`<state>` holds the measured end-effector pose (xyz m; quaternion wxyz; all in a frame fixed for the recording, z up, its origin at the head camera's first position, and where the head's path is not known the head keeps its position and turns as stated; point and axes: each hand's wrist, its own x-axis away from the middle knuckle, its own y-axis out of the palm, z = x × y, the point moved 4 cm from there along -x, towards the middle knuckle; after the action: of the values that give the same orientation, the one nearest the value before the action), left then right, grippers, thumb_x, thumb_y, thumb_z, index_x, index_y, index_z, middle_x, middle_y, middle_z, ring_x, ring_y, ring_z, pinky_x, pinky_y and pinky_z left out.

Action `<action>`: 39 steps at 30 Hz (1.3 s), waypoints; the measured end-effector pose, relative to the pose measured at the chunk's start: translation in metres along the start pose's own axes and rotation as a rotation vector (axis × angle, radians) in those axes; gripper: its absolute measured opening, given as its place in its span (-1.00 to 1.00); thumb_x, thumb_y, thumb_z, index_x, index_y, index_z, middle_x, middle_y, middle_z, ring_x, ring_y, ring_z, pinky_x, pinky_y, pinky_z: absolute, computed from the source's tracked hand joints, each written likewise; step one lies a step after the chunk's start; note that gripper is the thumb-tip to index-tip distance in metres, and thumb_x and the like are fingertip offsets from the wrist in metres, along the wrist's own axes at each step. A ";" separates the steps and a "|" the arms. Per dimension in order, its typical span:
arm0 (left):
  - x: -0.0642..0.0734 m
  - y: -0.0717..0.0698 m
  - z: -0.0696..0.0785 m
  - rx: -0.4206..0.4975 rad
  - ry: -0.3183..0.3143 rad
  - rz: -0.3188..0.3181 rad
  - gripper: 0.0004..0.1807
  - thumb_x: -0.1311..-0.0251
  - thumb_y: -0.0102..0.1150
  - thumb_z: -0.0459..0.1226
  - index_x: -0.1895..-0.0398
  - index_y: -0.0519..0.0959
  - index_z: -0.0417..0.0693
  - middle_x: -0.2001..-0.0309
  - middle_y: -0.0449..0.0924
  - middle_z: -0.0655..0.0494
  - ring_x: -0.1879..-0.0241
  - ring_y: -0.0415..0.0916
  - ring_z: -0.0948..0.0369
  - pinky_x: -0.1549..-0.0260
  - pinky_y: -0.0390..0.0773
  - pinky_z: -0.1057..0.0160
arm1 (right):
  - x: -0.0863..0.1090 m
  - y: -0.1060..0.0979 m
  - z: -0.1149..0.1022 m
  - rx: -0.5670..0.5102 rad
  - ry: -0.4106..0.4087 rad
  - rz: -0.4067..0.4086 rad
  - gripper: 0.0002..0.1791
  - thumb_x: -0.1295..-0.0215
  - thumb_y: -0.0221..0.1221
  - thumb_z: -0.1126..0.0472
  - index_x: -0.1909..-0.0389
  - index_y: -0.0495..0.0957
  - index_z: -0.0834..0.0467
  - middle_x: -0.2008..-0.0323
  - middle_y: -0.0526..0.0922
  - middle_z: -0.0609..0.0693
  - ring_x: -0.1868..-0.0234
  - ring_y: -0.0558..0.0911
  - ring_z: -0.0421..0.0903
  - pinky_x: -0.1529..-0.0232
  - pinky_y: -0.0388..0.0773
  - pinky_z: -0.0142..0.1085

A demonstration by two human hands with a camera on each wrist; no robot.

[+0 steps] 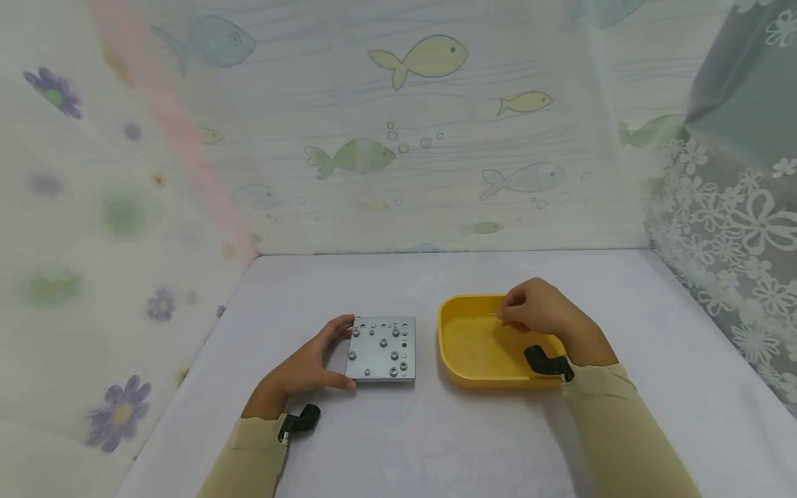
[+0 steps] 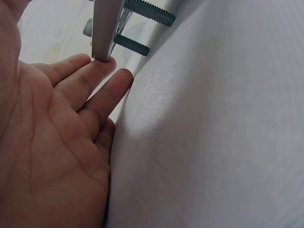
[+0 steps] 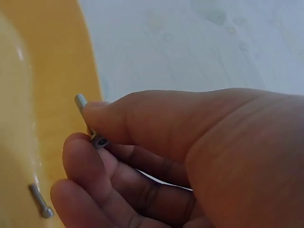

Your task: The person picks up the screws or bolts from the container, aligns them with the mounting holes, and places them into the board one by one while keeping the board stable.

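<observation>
My left hand (image 1: 309, 366) grips a square silver metal plate (image 1: 367, 355) at its left side, thumb at the front corner and fingers at the back. Several socket head screws stand in the plate's holes. In the left wrist view, their threaded shanks (image 2: 132, 45) jut out below the plate, and fingertips touch its edge. Over the yellow tray (image 1: 470, 349), my right hand (image 1: 548, 312) pinches a small socket head screw (image 3: 80, 102) between thumb and fingers, with the threaded end sticking out and the hex socket visible near the fingertips.
Another socket head screw (image 3: 41, 201) lies in the tray, seen in the right wrist view. The tray stands right of the plate on a white-covered table (image 1: 398, 443). Curtains printed with fish (image 1: 429, 57) and flowers surround the back and sides.
</observation>
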<state>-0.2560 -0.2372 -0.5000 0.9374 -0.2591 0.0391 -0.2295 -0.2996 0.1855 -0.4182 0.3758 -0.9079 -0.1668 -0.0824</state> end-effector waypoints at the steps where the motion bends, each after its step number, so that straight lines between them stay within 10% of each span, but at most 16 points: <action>1: 0.000 0.000 -0.001 -0.002 0.000 0.000 0.40 0.29 0.76 -0.07 -0.66 0.02 0.21 -0.54 0.28 0.18 -0.59 0.10 0.03 -0.55 -0.24 -0.31 | 0.000 0.000 -0.001 -0.022 -0.001 0.002 -0.74 -0.40 0.29 0.14 0.10 0.71 0.27 0.29 0.74 0.10 0.30 0.65 -0.06 0.18 0.69 -0.25; 22: 0.001 0.002 -0.002 0.003 -0.023 0.008 0.41 0.30 0.75 -0.07 -0.66 0.01 0.22 -0.55 0.26 0.19 -0.60 0.07 0.03 -0.55 -0.24 -0.33 | -0.007 -0.005 -0.028 -0.275 -0.079 0.129 -0.59 -0.20 0.48 -0.04 0.00 0.73 0.08 0.02 0.76 0.05 0.05 0.71 0.01 -0.15 0.67 -0.03; 39: -0.001 0.001 -0.001 -0.020 -0.022 0.005 0.40 0.29 0.75 -0.07 -0.66 0.01 0.26 -0.55 0.25 0.19 -0.61 0.05 0.03 -0.55 -0.23 -0.32 | -0.019 0.021 -0.057 -0.413 -0.191 0.227 -0.64 -0.19 0.50 0.04 0.11 0.67 0.13 0.13 0.75 0.06 0.12 0.71 0.04 0.00 0.72 -0.08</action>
<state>-0.2563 -0.2367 -0.5010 0.9357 -0.2707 0.0319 -0.2238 -0.3108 0.1266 -0.3963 0.1716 -0.9820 -0.0779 0.0142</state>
